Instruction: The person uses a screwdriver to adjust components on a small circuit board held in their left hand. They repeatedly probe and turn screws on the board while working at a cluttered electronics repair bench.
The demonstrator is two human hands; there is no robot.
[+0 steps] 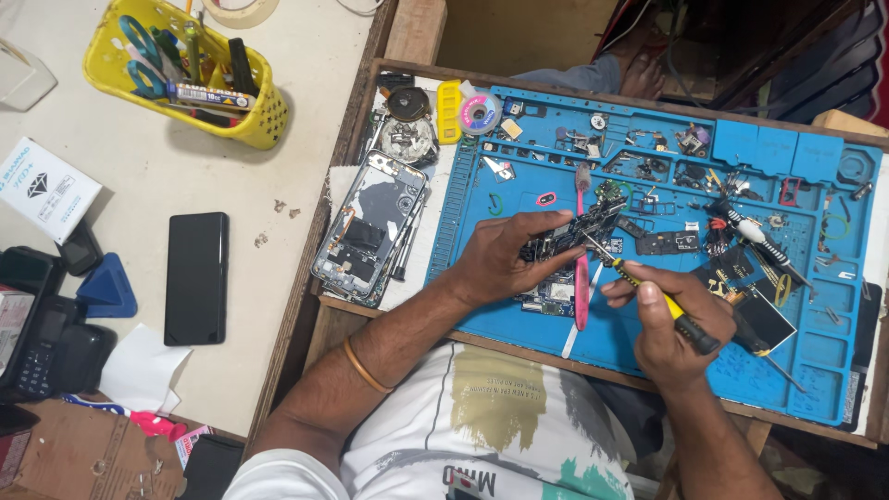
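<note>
The left grip (505, 259) is closed around a dark, irregular circuit board (572, 231), its fingers curled over the near edge and holding the board tilted just above the mat; the right grip (662, 319) is closed pen-fashion on a slim screwdriver (653, 294) with a yellow and black ribbed handle, whose thin metal tip reaches up and left to touch the board. Under both grips lies a blue rubbery work mat (815, 361), moulded into many small square and round compartments along its far side, which hold tiny screws, metal shields and loose parts too small to tell apart. Between the two grips, a pink toothbrush (582, 287) lies lengthwise on the mat, partly covered by the board, and a second small board just below the left grip is mostly hidden by the fingers. Right of the right grip sit a black flat square part with gold markings (764, 310) and a second tool with a striped handle (755, 231). Left of the left grip, an opened phone frame (370, 227) rests at the mat's edge, its grey metal inner parts exposed. Farther left, on a pale, scuffed desk (157, 176), lie a glossy black phone (196, 278) face down, a blue triangular pick (106, 287) and a yellow perforated plastic basket (264, 116) packed with tools. The mat's wooden frame is worn, and the space beyond it is dark and cluttered.
</note>
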